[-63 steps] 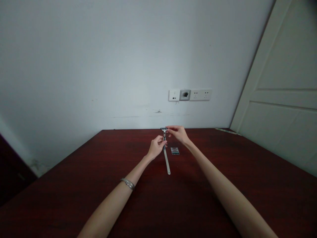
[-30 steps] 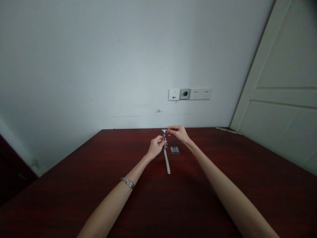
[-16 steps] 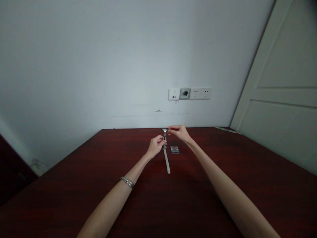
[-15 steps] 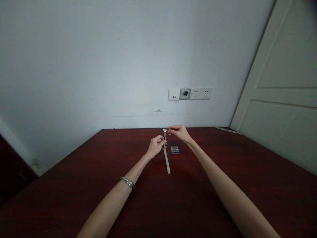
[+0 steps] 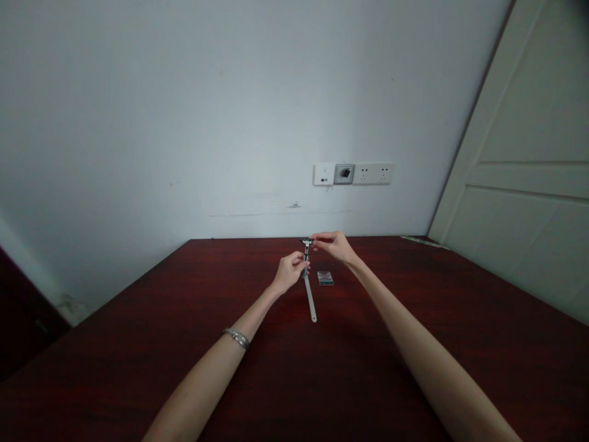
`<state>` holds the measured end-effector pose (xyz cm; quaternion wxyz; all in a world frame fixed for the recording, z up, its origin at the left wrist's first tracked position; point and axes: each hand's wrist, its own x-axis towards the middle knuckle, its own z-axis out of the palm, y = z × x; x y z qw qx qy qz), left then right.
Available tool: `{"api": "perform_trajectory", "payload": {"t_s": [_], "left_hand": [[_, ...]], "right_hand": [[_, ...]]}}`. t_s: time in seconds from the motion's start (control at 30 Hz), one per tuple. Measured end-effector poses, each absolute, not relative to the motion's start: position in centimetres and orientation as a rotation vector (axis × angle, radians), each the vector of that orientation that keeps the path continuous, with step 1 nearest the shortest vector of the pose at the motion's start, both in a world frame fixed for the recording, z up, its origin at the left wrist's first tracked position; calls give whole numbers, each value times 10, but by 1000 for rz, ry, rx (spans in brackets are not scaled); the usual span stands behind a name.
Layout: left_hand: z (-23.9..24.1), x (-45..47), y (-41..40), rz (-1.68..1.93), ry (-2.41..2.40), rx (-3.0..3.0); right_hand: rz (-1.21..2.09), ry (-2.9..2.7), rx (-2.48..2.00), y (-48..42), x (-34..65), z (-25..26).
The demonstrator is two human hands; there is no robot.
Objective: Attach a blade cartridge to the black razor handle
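Observation:
A razor with a long pale handle is held above a dark red wooden table. My left hand is closed around the upper part of the handle, just under the head. My right hand pinches the small dark razor head at the top with its fingertips. The handle's lower end hangs toward me, near the table. A small flat blade case lies on the table just right of the razor, under my right wrist. A silver bracelet sits on my left wrist.
A white wall rises behind the table's far edge, with a row of sockets above the hands. A pale door stands at the right. A thin light strip lies at the table's far right corner.
Almost nothing has changed. Both hands keep their hold on the razor, with only a slight shift of the right fingertips at the head.

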<state>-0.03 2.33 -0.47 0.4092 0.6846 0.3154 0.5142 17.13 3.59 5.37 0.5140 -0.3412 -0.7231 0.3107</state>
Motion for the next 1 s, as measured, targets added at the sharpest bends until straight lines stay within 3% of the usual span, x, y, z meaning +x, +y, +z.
{"api": "perform_trajectory", "payload": {"t_s": [1.0], "left_hand": [[2,-2,21,1344,771,1716]], "right_hand": [[822,-1608,-758,29,161,59]]}}
